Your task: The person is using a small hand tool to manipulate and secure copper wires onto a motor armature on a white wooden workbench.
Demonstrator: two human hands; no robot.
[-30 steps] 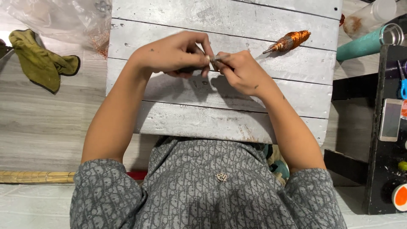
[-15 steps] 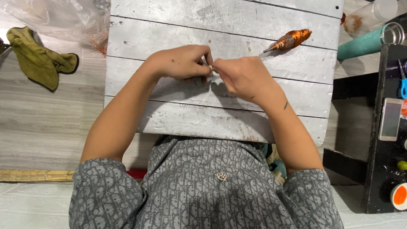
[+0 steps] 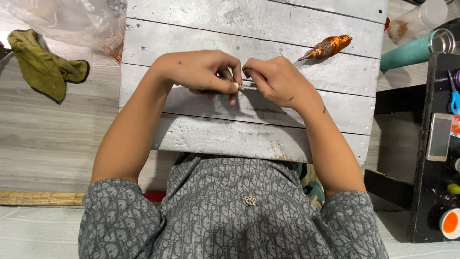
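Copper-wound spindle (image 3: pixel 329 47), green rag (image 3: pixel 43 64)

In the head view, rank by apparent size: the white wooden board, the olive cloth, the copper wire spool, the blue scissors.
1. white wooden board, by far the largest.
2. olive cloth.
3. copper wire spool.
4. blue scissors, though partly cut off at the frame edge, so their rank against the spool is unsure.

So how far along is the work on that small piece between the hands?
One copper-wound spool lies finished-looking on the white plank board. In hand: left hand and right hand pinch a small pale piece between them. What is left cannot be told.
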